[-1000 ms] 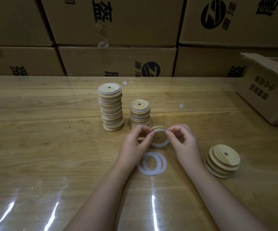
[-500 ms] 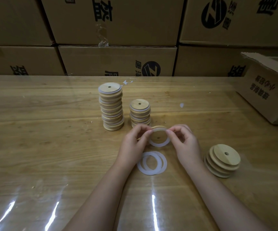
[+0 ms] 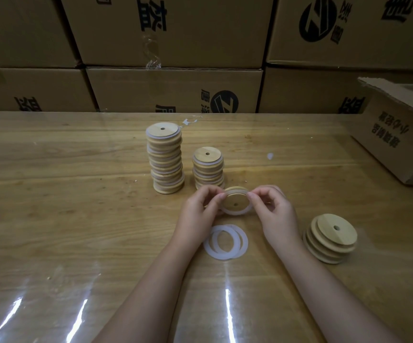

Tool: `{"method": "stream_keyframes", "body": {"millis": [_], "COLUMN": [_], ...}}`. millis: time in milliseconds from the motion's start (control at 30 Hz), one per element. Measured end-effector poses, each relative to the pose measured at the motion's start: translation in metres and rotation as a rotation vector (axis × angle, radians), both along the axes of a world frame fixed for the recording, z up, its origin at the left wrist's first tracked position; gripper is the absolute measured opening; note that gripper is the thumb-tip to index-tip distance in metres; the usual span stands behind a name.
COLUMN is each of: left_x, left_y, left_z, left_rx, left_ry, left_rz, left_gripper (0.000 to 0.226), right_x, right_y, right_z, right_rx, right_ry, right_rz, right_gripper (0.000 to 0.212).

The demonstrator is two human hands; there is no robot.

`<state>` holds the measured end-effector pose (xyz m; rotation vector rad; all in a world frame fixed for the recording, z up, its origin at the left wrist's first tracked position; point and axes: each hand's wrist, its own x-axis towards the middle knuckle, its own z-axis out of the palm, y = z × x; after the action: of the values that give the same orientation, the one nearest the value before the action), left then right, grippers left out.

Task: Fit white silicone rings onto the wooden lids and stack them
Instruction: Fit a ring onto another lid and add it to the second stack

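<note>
We hold one wooden lid (image 3: 235, 203) on edge just above the worktop (image 3: 76, 206), its holed face turned toward us, with the white silicone ring (image 3: 237, 213) running round it. The left hand (image 3: 200, 209) pinches the lid's left rim and the right hand (image 3: 275, 211) its right rim. On each hand the thumb and forefinger fingers (image 3: 219, 197) are curled onto ring and wood together.

Compared with a second ago, the lid has hardly moved, but the ring seems to have. Then it hung lower, as a loop under the lid. Now it lies close round the rim, with white showing along the top as well as the bottom. We judge the fitting nearly done, though we cannot tell whether the ring is seated on the far side. This piece probably needs only a last press round and a place on a stack.

Just nearer us than the lid, the loose rings (image 3: 224, 257) lie flat and overlapping. Just behind the lid stands the short stack (image 3: 208, 169) of ringed lids, and behind and left of the lid the tall stack (image 3: 165, 162). To the right of the lid and nearer us, a leaning pile of bare lids (image 3: 331, 238) waits. Farther right of the lid sits an open carton (image 3: 398, 137), and far behind the lid a wall of cartons (image 3: 175, 90).
</note>
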<state>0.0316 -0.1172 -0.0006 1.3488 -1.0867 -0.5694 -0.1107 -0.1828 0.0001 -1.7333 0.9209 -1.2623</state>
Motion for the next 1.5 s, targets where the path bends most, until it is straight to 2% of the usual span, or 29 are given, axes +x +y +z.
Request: {"method": "stream_keyframes", "body": {"millis": [533, 933, 1100, 1300, 1500], "left_x": [0.0007, 0.0026, 0.0038, 0.005, 0.0043], "left_y": [-0.0003, 0.0003, 0.0002, 0.0008, 0.0006], "left_z": [0.0004, 0.0037, 0.0033, 0.0044, 0.0059], "left_rx": [0.026, 0.084, 0.108, 0.117, 0.123], "left_ry": [-0.035, -0.003, -0.036, -0.029, -0.011], "left_rz": [0.06, 0.067, 0.085, 0.085, 0.079], "left_gripper": [0.019, 0.015, 0.014, 0.015, 0.015], "right_x": [-0.0001, 0.0008, -0.0002, -0.0009, 0.0005], "right_y": [0.0002, 0.0003, -0.0001, -0.0009, -0.0012], "right_z": [0.0007, 0.0012, 0.0014, 0.0006, -0.0013], "right_rx": [-0.012, -0.008, 0.058, 0.17, 0.196], "right_ry": [0.011, 0.047, 0.037, 0.007, -0.019], "right_rz": [0.006, 0.011, 0.031, 0.089, 0.077], "right_gripper": [0.018, 0.014, 0.018, 0.013, 0.013]}}
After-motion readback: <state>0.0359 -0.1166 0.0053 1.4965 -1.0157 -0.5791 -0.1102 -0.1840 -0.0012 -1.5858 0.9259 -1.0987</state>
